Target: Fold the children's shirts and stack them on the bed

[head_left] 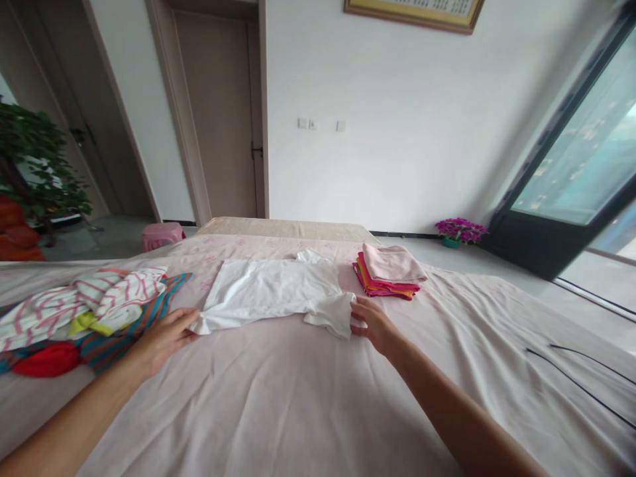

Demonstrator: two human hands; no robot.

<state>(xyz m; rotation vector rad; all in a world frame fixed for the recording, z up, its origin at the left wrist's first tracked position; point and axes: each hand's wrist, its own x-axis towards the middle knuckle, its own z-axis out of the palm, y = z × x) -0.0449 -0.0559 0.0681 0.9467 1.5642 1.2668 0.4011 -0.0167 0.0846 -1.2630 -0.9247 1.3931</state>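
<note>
A white short-sleeved T-shirt (pixel 273 288) lies spread sideways on the pink bed sheet (pixel 278 397), its hem toward the left and its sleeves toward the right. My left hand (pixel 171 334) pinches the near corner of the hem. With my right hand (pixel 372 321) I grip the edge of the near sleeve, fingers closed on the cloth. The far sleeve lies bunched up at the back. Just beyond my right hand stands a stack of folded clothes (pixel 390 268), pale pink on top with red and orange below.
On the left is a loose heap of clothes (pixel 114 298), striped white, teal and red. Black cords (pixel 581 384) lie at the right. Behind are a pink stool (pixel 163 235), a green plant (pixel 37 159), purple flowers (pixel 460 229) and a closed door (pixel 216 112).
</note>
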